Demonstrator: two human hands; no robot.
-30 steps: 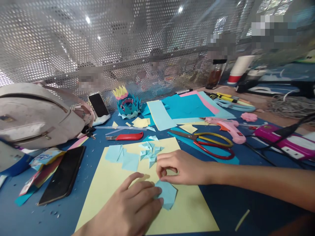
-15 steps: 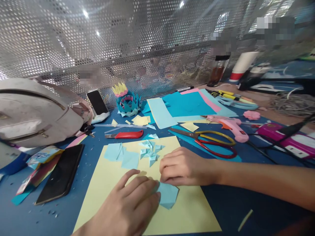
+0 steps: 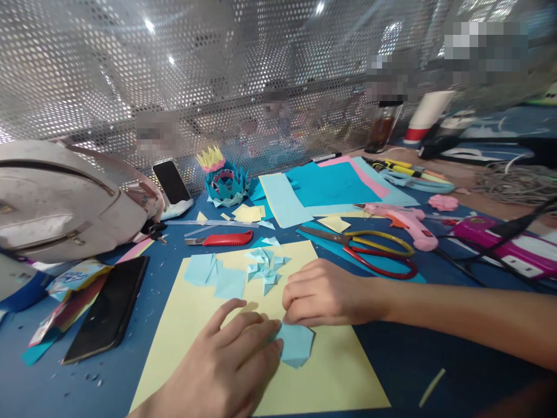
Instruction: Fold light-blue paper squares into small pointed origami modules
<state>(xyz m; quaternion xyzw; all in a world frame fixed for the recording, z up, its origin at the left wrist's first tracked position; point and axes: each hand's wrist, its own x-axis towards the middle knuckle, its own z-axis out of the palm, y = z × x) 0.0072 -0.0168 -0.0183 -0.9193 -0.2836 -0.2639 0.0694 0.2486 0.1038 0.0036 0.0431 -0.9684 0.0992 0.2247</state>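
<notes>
A partly folded piece of light blue paper (image 3: 297,345) lies on a large pale yellow sheet (image 3: 343,377). My left hand (image 3: 235,348) pinches its left edge between thumb and finger, covering that side. At its upper corner my right hand (image 3: 322,293) has its fingers curled together and pressed down on the paper; the fingertips are hidden. Just beyond my hands is a small cluster of folded light blue pieces (image 3: 264,268). Left of them are light blue paper squares (image 3: 230,283).
A red utility knife (image 3: 228,238) and scissors (image 3: 380,249) lie beyond the sheet. Behind are a blue folded paper lotus (image 3: 226,184) and stacked coloured paper (image 3: 335,183). A pink glue gun (image 3: 413,226) rests right, near a purple power strip (image 3: 500,247). Leftward are a phone (image 3: 108,307) and backpack (image 3: 65,203).
Hardly anything differs. Both hands keep their hold on the light blue paper, whose right edge sits very slightly further left and higher in view.
</notes>
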